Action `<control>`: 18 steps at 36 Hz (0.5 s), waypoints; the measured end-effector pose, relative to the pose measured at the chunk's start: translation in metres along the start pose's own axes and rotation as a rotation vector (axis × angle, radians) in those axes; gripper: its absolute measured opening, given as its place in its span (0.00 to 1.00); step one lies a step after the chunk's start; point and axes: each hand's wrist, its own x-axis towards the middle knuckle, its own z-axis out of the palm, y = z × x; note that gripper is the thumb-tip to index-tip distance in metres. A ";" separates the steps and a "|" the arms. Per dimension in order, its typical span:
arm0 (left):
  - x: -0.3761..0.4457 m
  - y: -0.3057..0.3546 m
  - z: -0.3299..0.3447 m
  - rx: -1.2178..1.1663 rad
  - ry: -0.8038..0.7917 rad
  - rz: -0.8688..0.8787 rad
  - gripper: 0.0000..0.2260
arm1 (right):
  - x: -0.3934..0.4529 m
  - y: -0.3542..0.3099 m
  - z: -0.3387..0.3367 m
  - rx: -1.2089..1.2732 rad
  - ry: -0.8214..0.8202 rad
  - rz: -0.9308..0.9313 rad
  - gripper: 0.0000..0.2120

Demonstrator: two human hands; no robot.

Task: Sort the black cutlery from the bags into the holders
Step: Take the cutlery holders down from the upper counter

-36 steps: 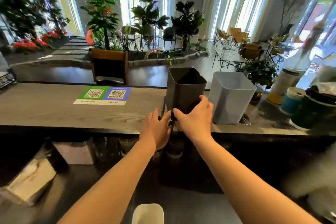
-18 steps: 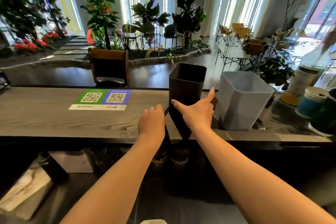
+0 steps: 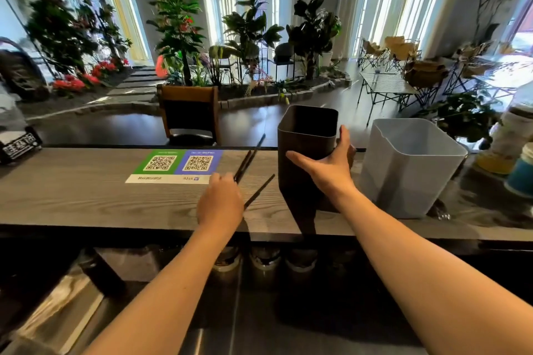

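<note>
Just right of dark holder (image 3: pixel 307 135), grey holder (image 3: pixel 409 164).

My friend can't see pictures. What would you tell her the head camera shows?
A person's left hand holds thin black chopsticks above a wooden counter, while the right hand grips a tall black holder. A pale grey holder stands to its right; leafy plants fill the room behind.
</note>
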 end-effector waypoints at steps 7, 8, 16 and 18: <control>0.023 0.022 -0.067 -0.276 0.040 0.222 0.17 | 0.014 -0.003 -0.009 0.035 -0.171 0.123 0.76; 0.024 0.028 -0.075 -0.270 0.021 0.258 0.17 | 0.014 -0.002 -0.010 0.021 -0.214 0.149 0.80; 0.035 0.045 -0.119 0.246 -0.096 0.410 0.16 | 0.017 -0.006 -0.008 -0.036 -0.456 0.141 0.74; 0.037 0.047 -0.133 0.469 -0.089 0.415 0.15 | 0.020 -0.009 -0.005 -0.068 -0.485 0.127 0.76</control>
